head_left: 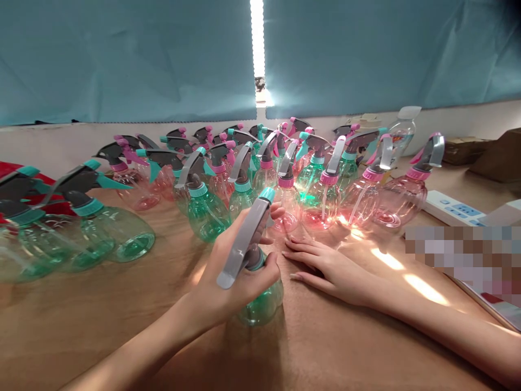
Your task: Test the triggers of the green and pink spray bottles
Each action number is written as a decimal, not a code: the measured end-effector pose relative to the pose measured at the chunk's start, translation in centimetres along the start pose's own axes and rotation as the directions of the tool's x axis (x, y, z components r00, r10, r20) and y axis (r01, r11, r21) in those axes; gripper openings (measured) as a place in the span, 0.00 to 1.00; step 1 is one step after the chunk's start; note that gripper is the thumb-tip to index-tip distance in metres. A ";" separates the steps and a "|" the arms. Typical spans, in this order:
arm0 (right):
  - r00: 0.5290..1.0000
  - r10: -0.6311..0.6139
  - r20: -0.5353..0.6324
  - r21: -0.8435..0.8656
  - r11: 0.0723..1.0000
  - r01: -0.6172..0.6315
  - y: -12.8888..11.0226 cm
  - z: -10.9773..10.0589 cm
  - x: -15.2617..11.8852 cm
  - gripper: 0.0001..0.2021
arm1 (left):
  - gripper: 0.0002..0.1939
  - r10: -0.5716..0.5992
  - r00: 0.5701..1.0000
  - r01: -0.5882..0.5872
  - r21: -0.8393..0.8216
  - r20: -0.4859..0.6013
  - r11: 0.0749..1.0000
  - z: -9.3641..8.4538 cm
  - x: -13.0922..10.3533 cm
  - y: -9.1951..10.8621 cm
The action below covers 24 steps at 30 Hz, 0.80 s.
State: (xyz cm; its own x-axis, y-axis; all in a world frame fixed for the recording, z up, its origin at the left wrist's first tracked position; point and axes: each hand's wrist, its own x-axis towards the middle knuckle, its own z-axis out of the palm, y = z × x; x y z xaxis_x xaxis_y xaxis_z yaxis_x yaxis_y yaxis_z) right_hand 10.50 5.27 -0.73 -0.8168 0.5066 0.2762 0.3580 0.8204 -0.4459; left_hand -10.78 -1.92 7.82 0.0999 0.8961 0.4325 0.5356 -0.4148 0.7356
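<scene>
My left hand is wrapped around the neck of a green spray bottle, which has a grey and teal trigger head. The bottle is upright, and its base seems to be on or close to the brown tabletop. To its right, my right hand lies on the table with its fingers stretched out and nothing in it. Just beyond the fingertips stands a pink spray bottle. Another green spray bottle is behind my left hand.
Several pink and green spray bottles crowd the back of the table. More green ones, such as a spray bottle, stand at the left. A power strip, cardboard boxes and a clear plastic bottle are at the right. A lit strip lamp hangs ahead.
</scene>
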 end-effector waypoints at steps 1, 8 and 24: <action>1.000 0.003 0.003 -0.005 1.000 -0.003 0.0 0.0 0.0 0.23 | 0.26 -0.010 1.000 0.010 0.004 0.001 1.000 0.0 0.0 0.0; 1.000 -0.004 -0.005 -0.011 1.000 0.004 0.2 0.0 -0.1 0.22 | 0.25 0.023 1.000 -0.023 -0.016 -0.006 1.000 0.1 0.0 -0.2; 1.000 0.016 0.025 0.000 1.000 -0.016 0.0 -0.2 0.0 0.21 | 0.27 0.061 0.998 -0.062 -0.089 -0.018 0.994 0.0 0.1 0.4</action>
State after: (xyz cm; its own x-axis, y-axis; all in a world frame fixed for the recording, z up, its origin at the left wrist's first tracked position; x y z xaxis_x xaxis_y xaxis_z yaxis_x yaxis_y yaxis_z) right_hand 10.60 5.33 -0.59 -0.8222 0.5127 0.2473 0.3711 0.8122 -0.4502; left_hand -10.53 -1.96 8.13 0.1174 0.8664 0.4854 0.4513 -0.4819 0.7510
